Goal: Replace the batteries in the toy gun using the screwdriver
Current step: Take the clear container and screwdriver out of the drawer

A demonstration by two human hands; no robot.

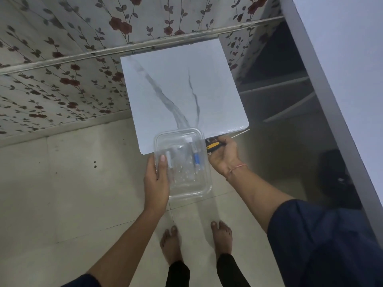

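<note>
A clear plastic container [187, 184] hangs in the air in front of the small marble-topped table [182, 88]. Inside it lie batteries, one with a blue band [196, 158] and a pale one [169, 160]. My left hand [156, 179] grips the container's left side, thumb on its rim. My right hand [224, 157] is at the container's right side and holds a screwdriver with a yellow and black handle [214, 146]; its thin metal shaft [240, 134] sticks out to the right. No toy gun is in view.
The table stands against a wall with red floral wallpaper [62, 79]. A white ledge [342, 59] runs down the right, with a dark gap and a dark object [335, 179] below it. Pale floor tiles [72, 193] lie under my bare feet [196, 241].
</note>
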